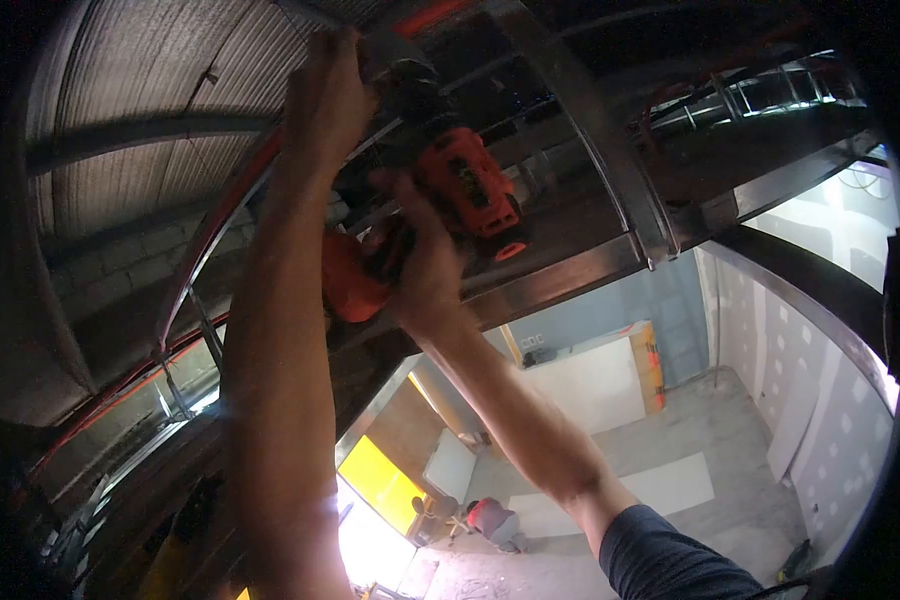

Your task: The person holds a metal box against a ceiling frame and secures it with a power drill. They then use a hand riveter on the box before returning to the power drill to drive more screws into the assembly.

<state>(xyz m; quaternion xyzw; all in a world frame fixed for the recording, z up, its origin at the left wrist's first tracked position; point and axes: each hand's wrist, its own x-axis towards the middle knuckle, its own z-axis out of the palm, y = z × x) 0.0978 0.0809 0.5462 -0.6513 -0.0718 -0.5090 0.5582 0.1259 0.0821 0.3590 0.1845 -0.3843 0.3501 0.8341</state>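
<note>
My right hand (428,255) is wrapped around the handle of a red and black cordless drill (470,190). The drill's body points up and away, its dark front end near the ceiling framing. Below my fingers the red base (352,280) of the drill sticks out to the left. Higher up and left of the drill, my left hand (325,95) is raised with its fingers closed near the drill's front end. What those fingers grip, if anything, is lost in shadow. A metal channel (585,120) runs down beside the drill.
Corrugated roofing (170,60) and a curved red-edged strip (205,240) lie at upper left. A metal beam (560,285) crosses below the drill. Far below, a person (492,520) bends over the floor near a white board (670,485). Jointed wall panels (830,440) stand at right.
</note>
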